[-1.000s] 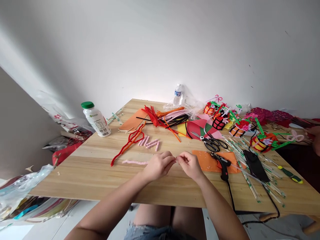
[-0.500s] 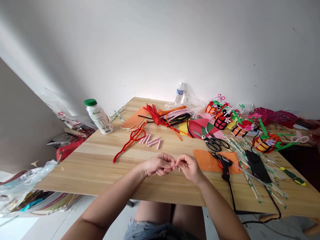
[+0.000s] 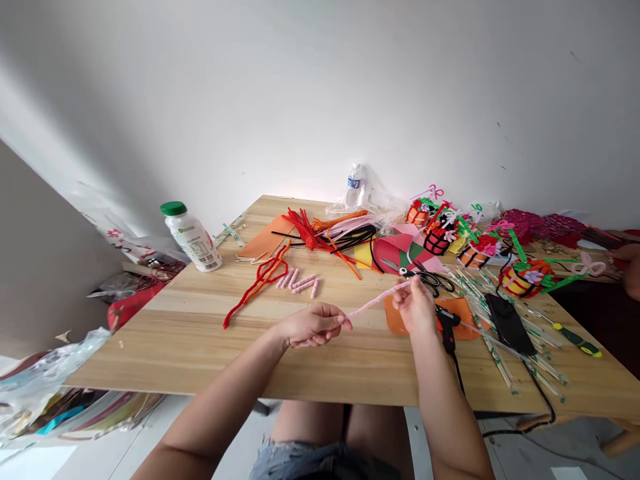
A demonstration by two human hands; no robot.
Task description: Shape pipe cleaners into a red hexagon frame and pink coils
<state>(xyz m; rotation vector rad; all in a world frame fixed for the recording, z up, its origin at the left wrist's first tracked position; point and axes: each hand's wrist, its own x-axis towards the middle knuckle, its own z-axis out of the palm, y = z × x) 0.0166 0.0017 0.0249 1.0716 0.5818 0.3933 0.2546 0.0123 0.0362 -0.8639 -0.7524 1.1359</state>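
A pale pink pipe cleaner (image 3: 376, 299) stretches between my two hands over the front of the table. My left hand (image 3: 317, 325) pinches its lower end, fingers closed. Up and to the right, my right hand (image 3: 416, 303) grips the other end between thumb and fingers. Just beyond my left hand lie several short pink coils (image 3: 303, 284) of wound pipe cleaner. Left of them rests a twisted red and orange pipe cleaner piece (image 3: 257, 280). Close by my right hand are black-handled scissors (image 3: 434, 281) and a black glue gun (image 3: 447, 327) on an orange sheet (image 3: 395, 317).
A white bottle with a green cap (image 3: 193, 239) stands at the left. Bundles of pipe cleaners (image 3: 307, 230) lie at the back. Several small decorated baskets (image 3: 480, 252), a phone (image 3: 510, 323), glue sticks (image 3: 495, 360) and a screwdriver (image 3: 575, 339) fill the right side. Another person's hand (image 3: 631, 267) shows at the right edge.
My hands were together, fingertips nearly touching. My right hand has moved up and right, drawing the pink pipe cleaner out into view, while my left hand stays about where it was.
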